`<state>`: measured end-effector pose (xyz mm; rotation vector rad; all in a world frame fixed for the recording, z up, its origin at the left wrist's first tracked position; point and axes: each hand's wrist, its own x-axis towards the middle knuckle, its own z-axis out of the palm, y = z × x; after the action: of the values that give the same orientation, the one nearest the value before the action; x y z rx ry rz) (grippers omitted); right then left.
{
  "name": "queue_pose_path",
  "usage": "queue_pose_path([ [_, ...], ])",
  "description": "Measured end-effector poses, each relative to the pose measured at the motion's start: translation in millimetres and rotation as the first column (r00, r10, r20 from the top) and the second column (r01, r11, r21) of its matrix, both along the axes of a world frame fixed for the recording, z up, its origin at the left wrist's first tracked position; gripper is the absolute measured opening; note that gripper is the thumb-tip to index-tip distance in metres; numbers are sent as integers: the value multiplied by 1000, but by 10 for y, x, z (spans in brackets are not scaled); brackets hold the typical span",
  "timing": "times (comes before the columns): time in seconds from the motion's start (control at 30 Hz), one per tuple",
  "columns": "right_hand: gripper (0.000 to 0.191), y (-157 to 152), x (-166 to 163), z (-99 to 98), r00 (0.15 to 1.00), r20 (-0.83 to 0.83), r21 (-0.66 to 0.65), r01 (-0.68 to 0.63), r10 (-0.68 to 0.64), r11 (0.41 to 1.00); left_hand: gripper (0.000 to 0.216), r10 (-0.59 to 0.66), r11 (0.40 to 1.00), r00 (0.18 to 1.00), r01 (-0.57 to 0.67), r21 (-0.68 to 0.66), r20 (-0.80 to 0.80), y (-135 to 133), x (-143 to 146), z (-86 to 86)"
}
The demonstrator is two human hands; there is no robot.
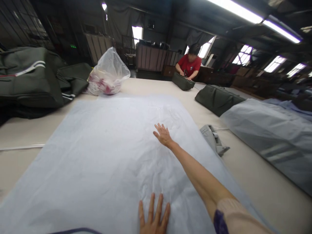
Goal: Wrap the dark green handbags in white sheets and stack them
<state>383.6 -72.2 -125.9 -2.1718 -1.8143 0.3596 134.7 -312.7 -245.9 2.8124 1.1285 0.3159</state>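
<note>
A large, whitish plastic sheet lies spread over the table, wrinkled around both hands. My right hand reaches far forward, fingers spread, palm down on the sheet. Close to the bottom edge, my left hand rests on the sheet with its fingers apart; its wrist is out of the picture. Neither hand holds anything. Beyond the sheet's right edge sits a grey plastic tool with handwritten marks; its exact kind is unclear. A dark curved strip shows at the bottom.
Dark green bags are piled at the left, beside a clear plastic bag with reddish contents. A plastic-covered bundle and a dark green bag lie right. Across the table, a person in red handles another green bag.
</note>
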Motion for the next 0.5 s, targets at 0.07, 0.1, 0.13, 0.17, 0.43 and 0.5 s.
queue_pose_path([
  [0.07,63,-443,-180,-52,988,92,133,-140,128,981,60,-19,999,1000,19,-50,-10,56,-21,3],
  [0.1,62,-664,-284,-113,974,133,154,-202,182,967,63,-49,996,999,48,-81,-9,92,-35,10],
  [0.13,62,-859,-386,-183,965,142,144,-239,219,960,67,-90,989,996,88,-117,-4,131,-53,25],
  [0.17,61,-1013,-478,-248,963,128,115,-252,237,961,74,-129,980,992,128,-153,0,170,-72,53],
  [0.43,56,-1515,-549,42,993,-89,43,-69,73,997,89,-188,932,976,142,-334,-110,283,-111,692],
  [0.5,51,-1913,-310,173,995,-66,80,-63,68,995,85,-175,932,970,107,-346,-172,264,-74,887],
])
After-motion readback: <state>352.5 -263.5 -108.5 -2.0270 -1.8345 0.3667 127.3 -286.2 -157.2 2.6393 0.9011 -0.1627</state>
